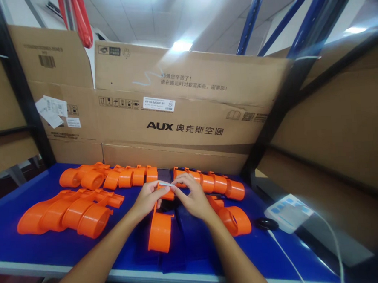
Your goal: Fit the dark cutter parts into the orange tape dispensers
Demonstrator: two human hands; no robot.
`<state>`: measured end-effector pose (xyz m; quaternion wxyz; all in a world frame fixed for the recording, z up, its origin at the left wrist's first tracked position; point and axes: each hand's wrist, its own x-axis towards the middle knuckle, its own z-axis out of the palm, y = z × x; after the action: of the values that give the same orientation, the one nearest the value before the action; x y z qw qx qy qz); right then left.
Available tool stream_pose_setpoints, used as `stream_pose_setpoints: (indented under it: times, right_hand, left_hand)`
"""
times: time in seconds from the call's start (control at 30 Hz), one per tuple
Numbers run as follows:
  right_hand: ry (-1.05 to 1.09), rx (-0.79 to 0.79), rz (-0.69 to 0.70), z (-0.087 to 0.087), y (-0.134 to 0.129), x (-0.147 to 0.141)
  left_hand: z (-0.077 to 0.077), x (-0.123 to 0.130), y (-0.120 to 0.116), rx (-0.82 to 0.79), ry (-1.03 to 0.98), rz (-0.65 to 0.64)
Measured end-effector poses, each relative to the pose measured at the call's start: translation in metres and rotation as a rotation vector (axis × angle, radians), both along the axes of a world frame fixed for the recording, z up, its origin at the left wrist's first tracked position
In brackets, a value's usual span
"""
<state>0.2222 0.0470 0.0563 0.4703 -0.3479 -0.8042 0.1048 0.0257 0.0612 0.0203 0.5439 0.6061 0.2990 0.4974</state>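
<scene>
blue tabletop (8, 218) before me, tall cardboard (127, 132) behind it, lit ceiling (142, 12) above; orange parts (125, 178) stand in rows. my forearms angle inward, and my left hand (147, 199) and right hand (194, 196) pinch a pale strip (166, 184) between them, over an orange piece (160, 233).

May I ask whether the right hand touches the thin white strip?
Touching: the head view shows the right hand pinching the thin white strip at one end.
</scene>
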Motion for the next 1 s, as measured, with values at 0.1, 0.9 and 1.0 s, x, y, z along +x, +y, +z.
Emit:
stream_pose_setpoints:
  times: [0.1,0.9,1.0]
  right_hand:
    - [0.001,-0.005,-0.008,0.001,-0.001,0.0]
    - [0.044,-0.029,-0.083,-0.001,0.008,0.013]
    - [0.054,-0.037,-0.081,-0.001,0.009,0.015]
  left_hand:
    - [0.001,0.0,0.0,-0.007,0.002,-0.006]
    - [0.01,-0.018,0.007,-0.003,0.037,0.084]
    - [0.01,-0.021,0.007,-0.011,0.044,0.092]
